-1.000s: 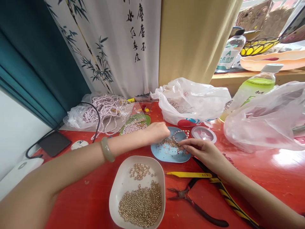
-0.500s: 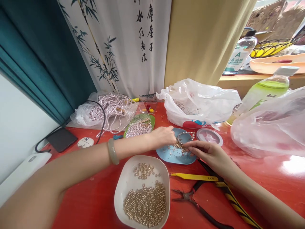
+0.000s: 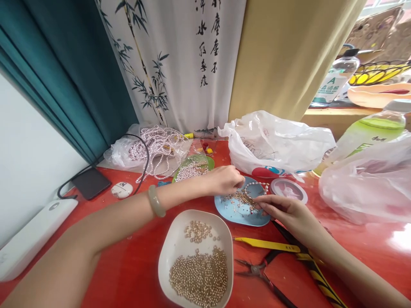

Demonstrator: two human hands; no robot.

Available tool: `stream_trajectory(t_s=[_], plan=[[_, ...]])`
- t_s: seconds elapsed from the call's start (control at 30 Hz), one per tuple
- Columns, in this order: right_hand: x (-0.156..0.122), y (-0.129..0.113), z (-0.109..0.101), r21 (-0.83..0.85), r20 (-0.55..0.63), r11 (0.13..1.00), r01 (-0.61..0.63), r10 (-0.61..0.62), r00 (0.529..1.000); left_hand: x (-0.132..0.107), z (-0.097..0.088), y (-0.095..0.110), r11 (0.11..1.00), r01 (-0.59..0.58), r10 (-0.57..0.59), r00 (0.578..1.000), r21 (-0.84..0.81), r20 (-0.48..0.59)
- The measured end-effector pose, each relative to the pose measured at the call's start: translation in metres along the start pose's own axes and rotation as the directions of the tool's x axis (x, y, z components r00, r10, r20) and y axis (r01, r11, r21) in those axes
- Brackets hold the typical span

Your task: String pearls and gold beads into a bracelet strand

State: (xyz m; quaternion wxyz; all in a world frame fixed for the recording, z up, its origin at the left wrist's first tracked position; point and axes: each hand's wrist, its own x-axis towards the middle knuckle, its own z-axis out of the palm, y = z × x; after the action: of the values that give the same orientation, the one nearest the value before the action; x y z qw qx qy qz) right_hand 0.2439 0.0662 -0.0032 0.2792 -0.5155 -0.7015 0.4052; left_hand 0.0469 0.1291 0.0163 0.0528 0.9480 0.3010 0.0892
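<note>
A small blue dish (image 3: 231, 211) on the red table holds a heap of thin gold pins (image 3: 239, 198) and a short pearl strand (image 3: 257, 185). My left hand (image 3: 223, 180), a pale jade bangle (image 3: 156, 201) on its wrist, hovers at the dish's far left edge with fingers curled into a pinch; what it holds is too small to see. My right hand (image 3: 285, 211) rests at the dish's right edge, fingertips pressed together among the pins. Nearer me sits a white bowl (image 3: 173, 244) with many small gold beads (image 3: 201, 276).
Yellow tweezers (image 3: 266, 244) and black pliers (image 3: 261, 273) lie right of the bowl. White plastic bags (image 3: 276, 143), a round lid (image 3: 289, 190), a green bottle (image 3: 366, 134), a green dish of pearls (image 3: 192, 169), bagged pearl strands (image 3: 154, 147), a phone (image 3: 91, 182) and a white device (image 3: 32, 237) surround them.
The view has shifted, so everything sits a little further right in frame. My left hand lifted slightly off the pins, fingers closing in a pinch; my right hand stays at the dish's edge.
</note>
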Motion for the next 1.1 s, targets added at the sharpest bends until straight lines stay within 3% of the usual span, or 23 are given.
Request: stream_trajectory(t_s=[0.1, 0.2, 0.33, 0.43, 0.7, 0.8, 0.93, 1.1], plan=[[0.000, -0.001, 0.000, -0.011, -0.004, 1.000, 0.008, -0.008, 1.000, -0.021, -0.020, 0.010, 0.961, 0.042, -0.060, 0.997, -0.275, -0.054], [0.000, -0.003, 0.000, -0.005, -0.006, 1.000, 0.025, -0.025, 1.000, -0.054, -0.033, 0.023, 0.881, 0.143, -0.142, 0.989, -0.451, 0.037], [0.000, -0.004, 0.000, 0.012, -0.012, 1.000, 0.029, -0.029, 1.000, -0.095, -0.034, 0.035, 0.869, 0.178, -0.117, 0.980, -0.461, 0.158], [0.000, -0.003, 0.000, 0.005, -0.018, 1.000, 0.021, -0.021, 1.000, -0.111, -0.030, 0.038, 0.879, 0.147, -0.070, 0.981, -0.454, 0.182], [0.000, 0.000, 0.001, -0.007, -0.012, 0.999, 0.034, -0.034, 0.999, -0.112, -0.021, 0.036, 0.883, 0.164, -0.129, 0.986, -0.440, 0.107], [-0.001, 0.000, 0.000, 0.000, -0.015, 1.000, 0.031, -0.031, 0.999, -0.107, -0.019, 0.042, 0.897, 0.154, -0.103, 0.984, -0.415, 0.143], [-0.001, -0.001, 0.000, -0.006, -0.013, 1.000, 0.031, -0.031, 0.999, -0.104, -0.015, 0.052, 0.943, 0.117, -0.044, 0.972, -0.311, 0.233], [-0.001, -0.002, 0.000, -0.007, 0.005, 0.999, 0.046, -0.046, 0.999, -0.104, -0.008, 0.058, 0.991, 0.038, -0.008, 0.975, -0.130, 0.220]])
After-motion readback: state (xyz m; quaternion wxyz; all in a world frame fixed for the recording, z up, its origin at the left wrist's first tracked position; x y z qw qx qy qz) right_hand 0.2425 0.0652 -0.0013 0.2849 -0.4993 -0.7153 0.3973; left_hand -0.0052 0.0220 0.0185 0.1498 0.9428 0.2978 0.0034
